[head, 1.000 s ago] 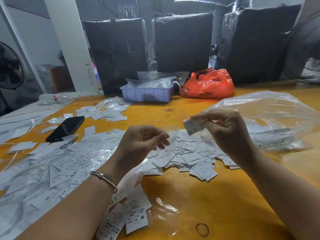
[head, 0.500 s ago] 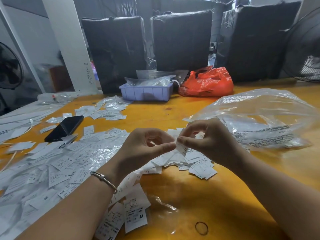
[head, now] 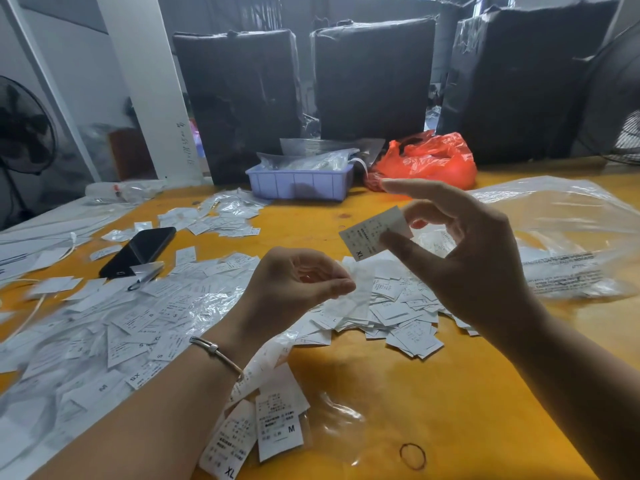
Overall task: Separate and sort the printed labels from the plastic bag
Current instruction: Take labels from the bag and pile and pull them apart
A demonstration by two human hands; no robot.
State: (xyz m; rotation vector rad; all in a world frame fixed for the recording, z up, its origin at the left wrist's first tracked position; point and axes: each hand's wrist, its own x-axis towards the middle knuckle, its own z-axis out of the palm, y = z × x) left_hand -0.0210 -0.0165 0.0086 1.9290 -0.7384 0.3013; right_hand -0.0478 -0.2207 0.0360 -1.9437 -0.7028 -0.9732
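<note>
Lifting an XL label (head: 375, 233) clear of the pile (head: 398, 306)
My right hand (head: 464, 258) pinches it, raised since before; left hand (head: 298, 289) parted, loosely curled, holding nothing I can see.

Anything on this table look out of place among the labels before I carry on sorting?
Yes: a black phone lies on the yellow table with white printed labels crowding its near edge, and a thin rubber band sits loose near the front. Neither belongs in the sort.
</note>
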